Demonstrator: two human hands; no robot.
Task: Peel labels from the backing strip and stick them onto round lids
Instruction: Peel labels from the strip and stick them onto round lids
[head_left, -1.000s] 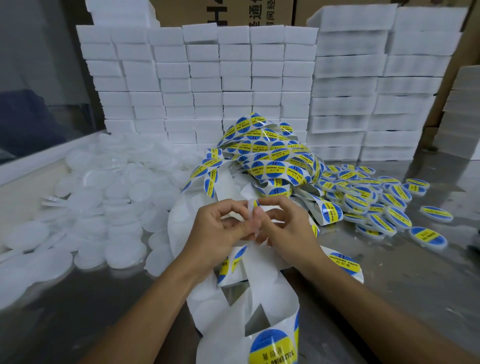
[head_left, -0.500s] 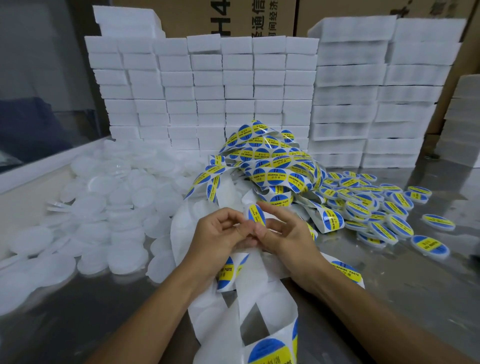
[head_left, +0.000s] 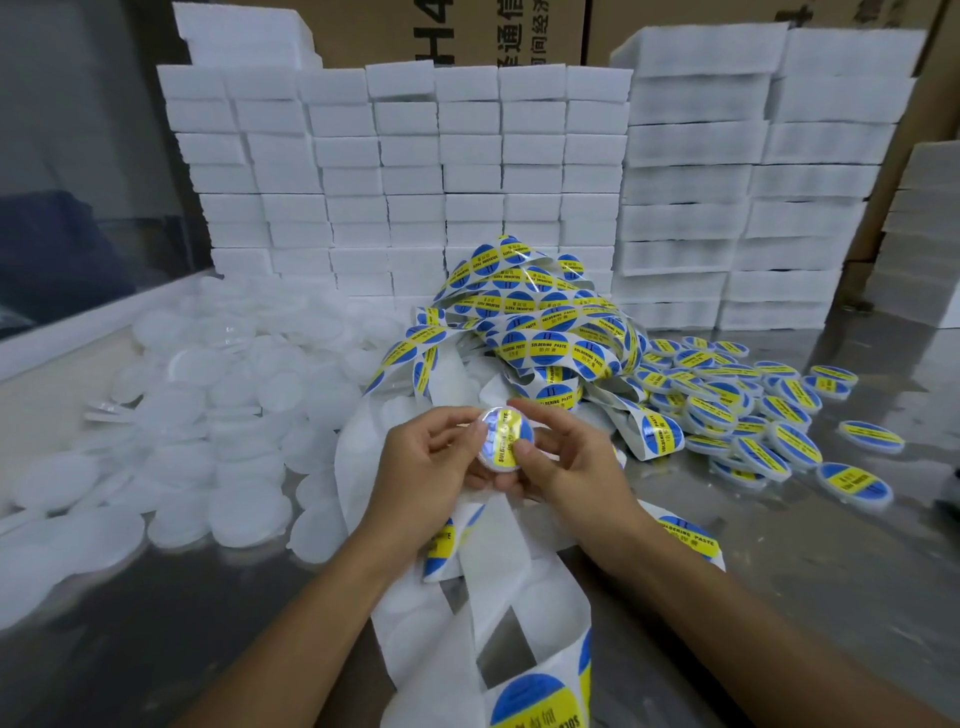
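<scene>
Both hands hold lid (head_left: 505, 441) w/ "SOLDERING PASTE" label (head_left: 508, 435)

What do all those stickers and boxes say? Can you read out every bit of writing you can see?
"SOLDERING PASTE": on the label on the lid both hands hold, and on the labels of the tangled strip.
"H4": printed sideways on the cardboard box behind the white blocks.
Chinese characters beside it on the box and on the labels: too small to read reliably.
Labelled lids at right: blurred.

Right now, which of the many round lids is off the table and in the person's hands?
The lid at centre, held between the left hand and right hand, already labelled blue and yellow. Bare lids lie left; labelled lids lie right.
</scene>
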